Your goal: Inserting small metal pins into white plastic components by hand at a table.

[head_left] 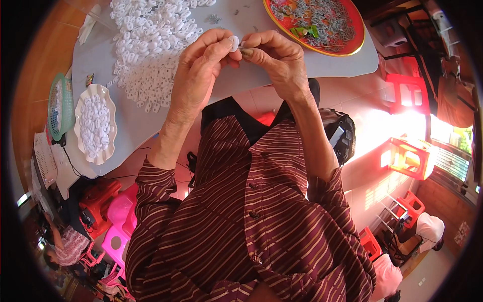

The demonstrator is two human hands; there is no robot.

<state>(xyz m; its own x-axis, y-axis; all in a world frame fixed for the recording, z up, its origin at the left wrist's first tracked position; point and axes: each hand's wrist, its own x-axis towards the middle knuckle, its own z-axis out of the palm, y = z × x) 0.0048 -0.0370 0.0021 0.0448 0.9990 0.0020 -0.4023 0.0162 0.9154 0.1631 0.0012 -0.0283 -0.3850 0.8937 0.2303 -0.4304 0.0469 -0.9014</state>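
Observation:
Near the table's edge, my left hand pinches a small white oval plastic piece between thumb and fingers. My right hand meets it from the right, thumb and forefinger pressed together beside the piece. Something tiny sits at those right fingertips, too small to name. Beyond my left hand spreads a heap of similar white oval pieces. Flatter small white pieces lie at the heap's near side. Right of my hands, a round red tray holds many small grey metal-looking pieces and some green leaves.
On the left, a scalloped white dish carries more white ovals, beside a green mesh basket. The grey table ends just before my lap. Red stools, pink chairs and other people stand or sit around.

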